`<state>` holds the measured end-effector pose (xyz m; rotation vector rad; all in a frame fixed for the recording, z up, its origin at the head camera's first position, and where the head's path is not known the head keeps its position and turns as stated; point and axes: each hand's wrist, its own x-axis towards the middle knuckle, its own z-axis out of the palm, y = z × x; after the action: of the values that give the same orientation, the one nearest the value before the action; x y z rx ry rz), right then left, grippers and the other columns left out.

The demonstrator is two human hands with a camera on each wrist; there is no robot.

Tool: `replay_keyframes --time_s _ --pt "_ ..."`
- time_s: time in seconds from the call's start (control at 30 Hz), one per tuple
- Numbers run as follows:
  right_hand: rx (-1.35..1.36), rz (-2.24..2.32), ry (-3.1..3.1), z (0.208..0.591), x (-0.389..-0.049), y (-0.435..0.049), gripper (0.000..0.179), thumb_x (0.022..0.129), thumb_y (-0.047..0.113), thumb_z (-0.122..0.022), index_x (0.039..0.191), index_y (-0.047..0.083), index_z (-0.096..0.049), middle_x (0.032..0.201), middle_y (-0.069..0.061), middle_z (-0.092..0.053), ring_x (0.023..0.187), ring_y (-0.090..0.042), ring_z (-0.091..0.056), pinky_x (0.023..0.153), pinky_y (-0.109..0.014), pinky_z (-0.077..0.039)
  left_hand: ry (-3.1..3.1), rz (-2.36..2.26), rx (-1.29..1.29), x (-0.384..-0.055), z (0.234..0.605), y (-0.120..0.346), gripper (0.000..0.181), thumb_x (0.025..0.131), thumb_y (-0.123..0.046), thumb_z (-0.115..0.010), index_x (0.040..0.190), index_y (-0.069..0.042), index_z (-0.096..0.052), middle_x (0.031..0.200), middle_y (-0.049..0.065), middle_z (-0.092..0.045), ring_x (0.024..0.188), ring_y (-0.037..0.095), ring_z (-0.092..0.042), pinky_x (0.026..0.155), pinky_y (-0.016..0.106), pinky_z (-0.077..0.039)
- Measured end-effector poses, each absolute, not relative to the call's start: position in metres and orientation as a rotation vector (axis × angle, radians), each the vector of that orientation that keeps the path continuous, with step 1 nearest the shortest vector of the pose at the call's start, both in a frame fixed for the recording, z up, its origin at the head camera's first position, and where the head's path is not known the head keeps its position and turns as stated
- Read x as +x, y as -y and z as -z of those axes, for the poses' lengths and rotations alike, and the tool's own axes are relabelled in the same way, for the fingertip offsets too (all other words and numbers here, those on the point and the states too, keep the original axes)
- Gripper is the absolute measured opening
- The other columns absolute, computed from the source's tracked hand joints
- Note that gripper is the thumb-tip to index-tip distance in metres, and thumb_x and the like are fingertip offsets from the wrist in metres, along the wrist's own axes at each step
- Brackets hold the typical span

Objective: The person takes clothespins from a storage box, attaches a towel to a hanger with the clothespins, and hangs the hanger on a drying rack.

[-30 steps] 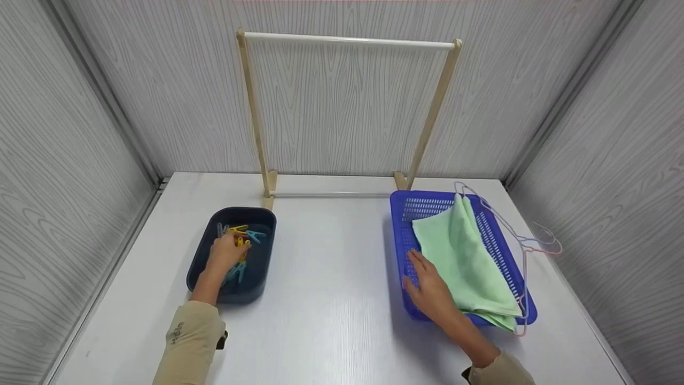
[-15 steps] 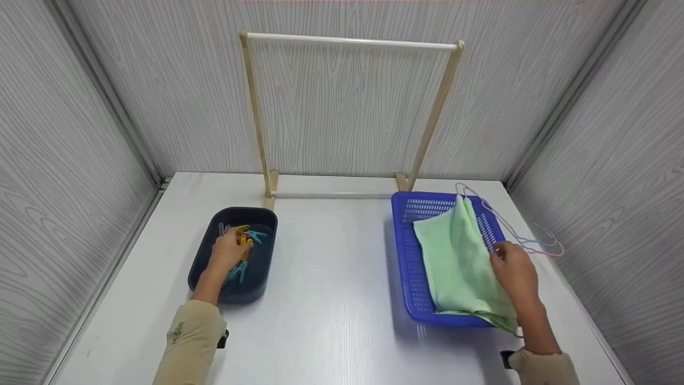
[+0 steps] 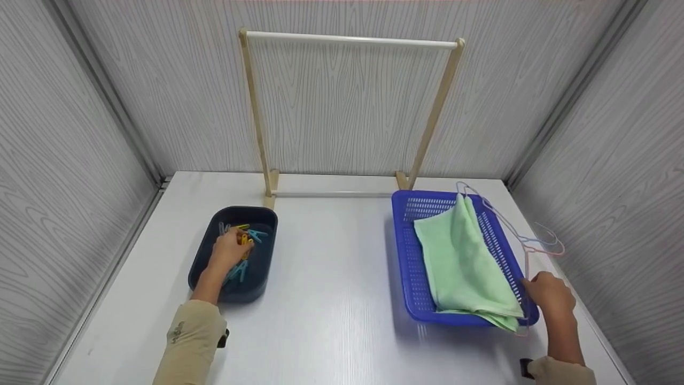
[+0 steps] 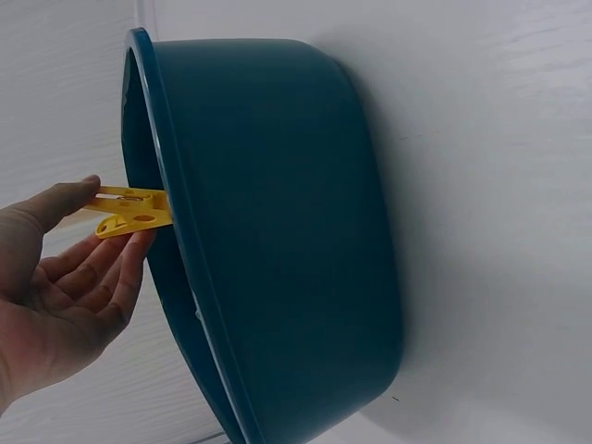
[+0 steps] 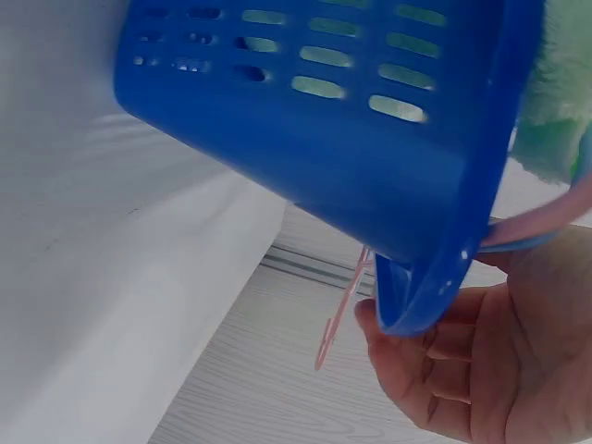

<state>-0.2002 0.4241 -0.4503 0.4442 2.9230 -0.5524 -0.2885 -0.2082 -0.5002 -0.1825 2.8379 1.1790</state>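
At the dark teal tub (image 3: 255,278), my left hand (image 3: 228,250) reaches over the side. Thumb and fingers pinch a yellow clothespin (image 4: 139,211), seen at the tub's rim in the left wrist view. Several more clothespins lie inside, among them a blue one (image 3: 257,235). On the right stands a blue plastic basket (image 3: 409,272) with light green cloths (image 3: 462,267) draped in it. My right hand (image 3: 550,291) is at its outer right rim. In the right wrist view, the fingers curl under the lip, beside the pink and blue hangers (image 3: 534,243); the thumb is partly hidden.
A rack with a white top bar (image 3: 350,39) and wooden posts (image 3: 435,107) stands at the back of the white table (image 3: 331,299). The hanger hooks stick out past the basket's right side. Grey wood-grain walls enclose the table on three sides.
My right hand has swung right from the basket's left side, across the cloths, to the outer right rim. The left hand stays in the tub, nearly still.
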Motion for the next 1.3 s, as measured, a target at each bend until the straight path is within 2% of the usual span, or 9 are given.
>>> replay_keyframes --time_s 0.2,0.37,0.47,0.6,0.77,0.87,1.0,1.17,1.3 --pt "0.484 0.552 -3.005 0.453 -0.199 -0.42 0.034 0.087 0.018 -0.051 0.091 -0.016 -0.056 0.07 -0.019 -0.057 0.062 -0.03 -0.054 0.053 -0.045 -0.044 -2.833 -1.176 -0.184 -0.289 0.5 0.208 0.043 0.093 -0.013 -0.055 0.126 0.01 -0.042 0.113 0.027 -0.052 0.095 0.034 -0.052 0.085 0.046 -0.045" --pt "0.578 0.631 -3.166 0.453 -0.199 -0.412 0.029 0.091 0.018 -0.049 0.09 -0.011 -0.055 0.074 -0.025 -0.057 0.066 -0.042 -0.055 0.052 -0.05 -0.041 -2.835 -1.153 -0.177 -0.291 0.5 0.208 0.044 0.092 -0.014 -0.056 0.126 0.01 -0.042 0.113 0.027 -0.052 0.096 0.034 -0.053 0.082 0.045 -0.045" --pt "0.576 0.771 -3.176 0.45 -0.199 -0.408 0.032 0.093 0.019 -0.045 0.102 -0.012 -0.049 0.082 -0.028 -0.056 0.068 -0.042 -0.055 0.052 -0.047 -0.041 -2.837 -1.147 -0.178 -0.292 0.5 0.208 0.044 0.092 -0.015 -0.056 0.126 0.01 -0.043 0.112 0.026 -0.053 0.096 0.033 -0.053 0.081 0.044 -0.046" --pt "0.409 0.951 -3.131 0.443 -0.196 -0.405 0.04 0.092 0.012 -0.039 0.119 -0.017 -0.038 0.087 -0.026 -0.054 0.066 -0.032 -0.053 0.051 -0.036 -0.042 -2.83 -1.152 -0.184 -0.292 0.5 0.208 0.043 0.092 -0.015 -0.056 0.126 0.009 -0.043 0.112 0.025 -0.053 0.095 0.033 -0.053 0.081 0.044 -0.045" --pt "0.413 1.005 -3.237 0.436 -0.186 -0.395 0.038 0.094 0.006 -0.04 0.129 -0.009 -0.041 0.099 -0.03 -0.054 0.068 -0.035 -0.058 0.052 -0.034 -0.041 -2.832 -1.151 -0.181 -0.292 0.501 0.207 0.043 0.092 -0.015 -0.056 0.126 0.009 -0.044 0.113 0.026 -0.053 0.096 0.033 -0.053 0.083 0.046 -0.045" --pt "0.525 0.979 -3.324 0.433 -0.181 -0.388 0.033 0.094 0.007 -0.044 0.124 -0.007 -0.049 0.099 -0.031 -0.056 0.075 -0.04 -0.057 0.057 -0.043 -0.041 -2.824 -1.159 -0.182 -0.292 0.501 0.206 0.044 0.092 -0.015 -0.056 0.127 0.009 -0.042 0.114 0.026 -0.052 0.097 0.033 -0.052 0.085 0.046 -0.044" --pt "0.66 0.935 -3.375 0.432 -0.176 -0.384 0.028 0.094 0.011 -0.046 0.109 -0.01 -0.057 0.093 -0.03 -0.058 0.083 -0.045 -0.053 0.064 -0.054 -0.038 -2.81 -1.175 -0.184 -0.292 0.5 0.204 0.047 0.092 -0.015 -0.056 0.129 0.01 -0.04 0.115 0.026 -0.052 0.098 0.033 -0.053 0.086 0.046 -0.044" --pt "0.777 0.796 -3.291 0.429 -0.168 -0.38 0.03 0.098 0.021 -0.04 0.111 -0.004 -0.051 0.083 -0.025 -0.058 0.078 -0.045 -0.054 0.056 -0.053 -0.038 -2.802 -1.173 -0.191 -0.292 0.499 0.205 0.046 0.093 -0.015 -0.055 0.129 0.01 -0.04 0.114 0.026 -0.052 0.097 0.033 -0.053 0.086 0.046 -0.044" --pt "0.809 0.67 -3.292 0.428 -0.162 -0.376 0.027 0.1 0.022 -0.036 0.107 -0.003 -0.046 0.075 -0.027 -0.055 0.072 -0.049 -0.052 0.052 -0.053 -0.036 -2.832 -1.159 -0.152 -0.292 0.499 0.206 0.045 0.092 -0.014 -0.055 0.128 0.011 -0.041 0.115 0.027 -0.052 0.097 0.034 -0.053 0.085 0.046 -0.044"
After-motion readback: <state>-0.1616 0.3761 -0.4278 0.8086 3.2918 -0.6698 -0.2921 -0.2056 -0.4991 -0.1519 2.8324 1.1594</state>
